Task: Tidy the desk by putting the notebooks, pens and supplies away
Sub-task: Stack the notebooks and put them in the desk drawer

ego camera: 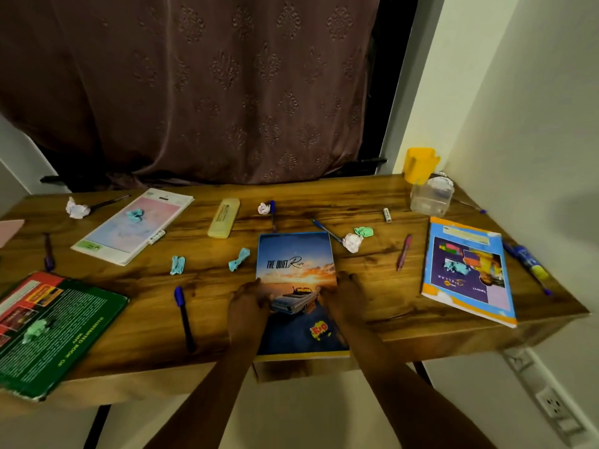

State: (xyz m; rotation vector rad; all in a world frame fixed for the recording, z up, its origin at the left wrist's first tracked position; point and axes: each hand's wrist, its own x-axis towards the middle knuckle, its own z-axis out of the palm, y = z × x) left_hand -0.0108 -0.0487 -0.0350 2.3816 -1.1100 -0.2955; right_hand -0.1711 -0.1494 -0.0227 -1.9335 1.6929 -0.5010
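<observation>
Your notebook (293, 264), the one with the sunset car cover, lies at the near middle of the desk (382, 277), its long axis running near to far and its near end at the desk's near edge. You have a hand on each long side: your left hand (248, 303) clasps the left edge with the thumb over the cover, and your right hand (345, 296) curls onto the right edge. Both are equally close, so the lift will be two-handed. The hands are dark and blurred, so I cannot tell whether your fingers are under the book or whether it is off the wood yet. Mind what crowds it. A capped pen (273, 212) lies at the far edge, pointing the same way as the book and about touching it. A blue pen (327, 231) slants in toward the far right corner, with a paper ball (352, 243) just beside that corner. A teal scrap (239, 259) sits near the left edge, and a dark pen (184, 319) lies well to the left of your left hand. Drawing the book toward you looks like the free way out, while sliding it farther would likely push that capped pen. A second notebook (470, 270) waits to the right, a green book (48, 332) at near left, and a yellow cup (419, 163) stands at the far right corner, a likely home for pens.
</observation>
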